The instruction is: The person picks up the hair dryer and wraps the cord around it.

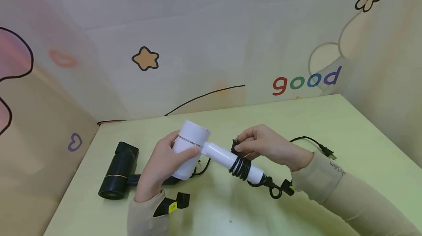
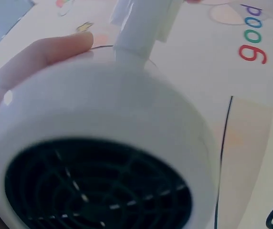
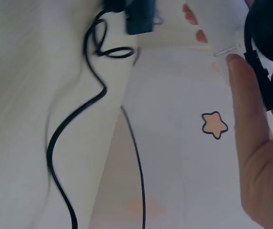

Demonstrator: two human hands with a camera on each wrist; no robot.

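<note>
My left hand (image 1: 166,161) grips a white hair dryer (image 1: 194,131) round its barrel, holding it above the table with the handle slanting down to the right. In the left wrist view, the dryer's dark round grille (image 2: 93,186) faces the camera. Its black cord (image 1: 240,168) is wound several times round the handle, with a knotted loop hanging at the handle's end. Just above the coils, my right hand (image 1: 267,142) pinches the black plug (image 1: 234,147) of this cord between thumb and fingers. A metal prong shows on the plug (image 3: 269,93) in the right wrist view.
A black hair dryer (image 1: 115,173) lies on the table (image 1: 224,210) at the left, partly behind my left wrist. A black cord runs behind my hands, and a plug (image 1: 327,152) lies at the right. A printed backdrop (image 1: 204,56) rises behind the table.
</note>
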